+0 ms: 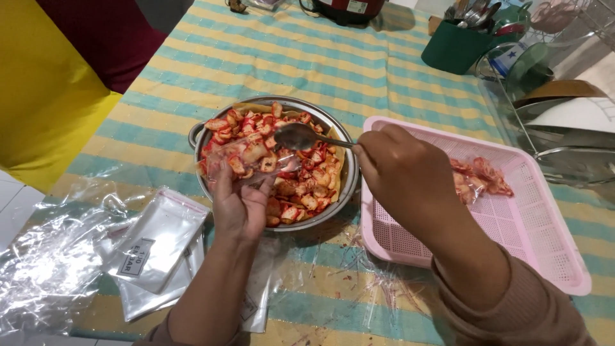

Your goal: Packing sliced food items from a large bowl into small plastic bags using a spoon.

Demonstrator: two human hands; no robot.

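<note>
1. The left hand, at centre frame, pinches a small clear bag by its lower part, fingers pressed together on the plastic. The bag is held over the near left rim of the metal pan and already looks about half full of red chips.
2. The right hand, right of centre, is closed on the handle of a metal spoon; thumb and fingers squeeze the handle end.
3. The spoon's long axis runs nearly level across the frame, handle to the right, bowl pointing left toward the bag's mouth. The bowl hangs just above the red chips in the pan, and I cannot tell whether it carries any.
4. Done, by the look of it: one filled bag lies in the pink basket at right.
5. Left, I would judge, is most of it: the pan is heaped, and a stack of empty bags waits at lower left on the striped tablecloth.
6. Beyond, at upper right, stand a green utensil holder and a dish rack.
</note>
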